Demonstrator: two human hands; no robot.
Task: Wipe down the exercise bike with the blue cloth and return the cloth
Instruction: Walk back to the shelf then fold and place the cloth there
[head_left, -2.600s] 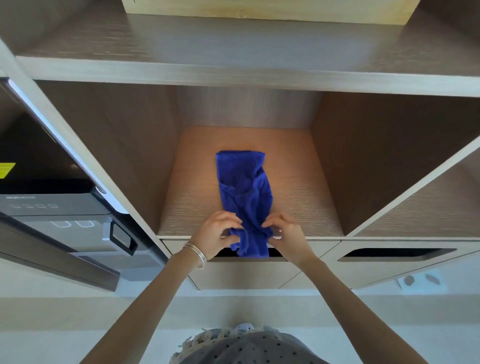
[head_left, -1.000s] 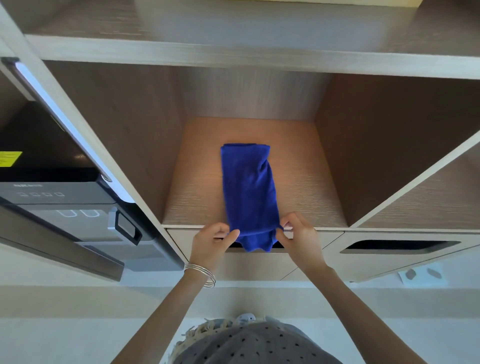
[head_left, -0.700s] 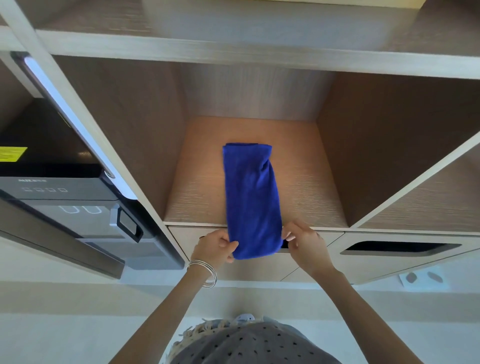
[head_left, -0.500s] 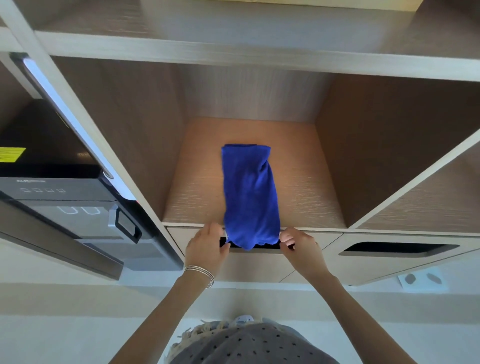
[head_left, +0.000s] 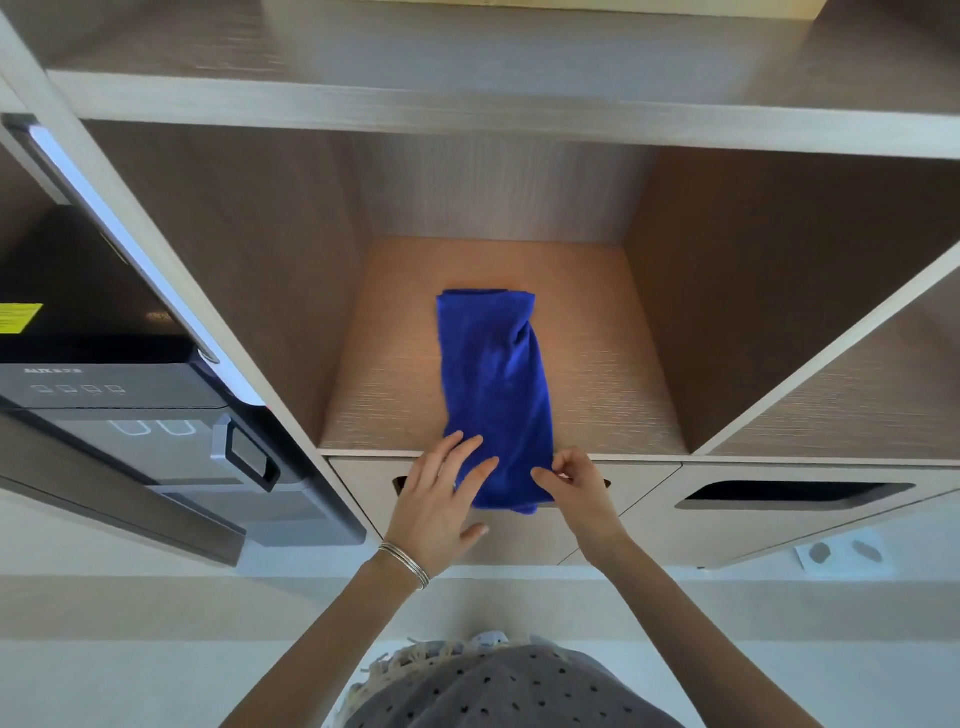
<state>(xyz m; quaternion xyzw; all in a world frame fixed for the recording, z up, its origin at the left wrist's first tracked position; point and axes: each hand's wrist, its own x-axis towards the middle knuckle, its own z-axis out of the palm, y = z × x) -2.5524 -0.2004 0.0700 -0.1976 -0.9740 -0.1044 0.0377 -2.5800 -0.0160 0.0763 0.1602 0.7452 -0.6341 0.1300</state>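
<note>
Settling the blue cloth (head_left: 493, 384) into its shelf compartment

Head view: the blue cloth lies as a long, narrow folded strip on the floor of the middle compartment (head_left: 613, 364). Its long axis runs straight away from both hands toward the back wall. Nearly all of it sits ahead of the fingertips. Only the near end comes over the front lip and hangs a little in front of the drawer (head_left: 363, 493) below, between the two hands. The far end stops well short of the back wall, so there seems to be room to slide it deeper.

The left hand (head_left: 439, 499) is spread, with its fingers straight and fanned. The fingertips lie flat on the near left part of the cloth, and the thumb is off to the side, holding nothing. Thin bangles (head_left: 405, 564) ring that wrist. The right hand (head_left: 576, 483) is curled, its thumb and fingers pinching the near right edge of the cloth just at the lip. Both hands are about equally near the overhanging end, one on each flank, with the forearms reaching forward from the body.

As a judgement, the wiping looks finished and the return is nearly complete. What remains is to nudge the hanging end away from the hands, along the strip's own axis, and let go. A dark appliance (head_left: 104, 364) stands in the bay left of the left hand, apart from the cloth.
</note>
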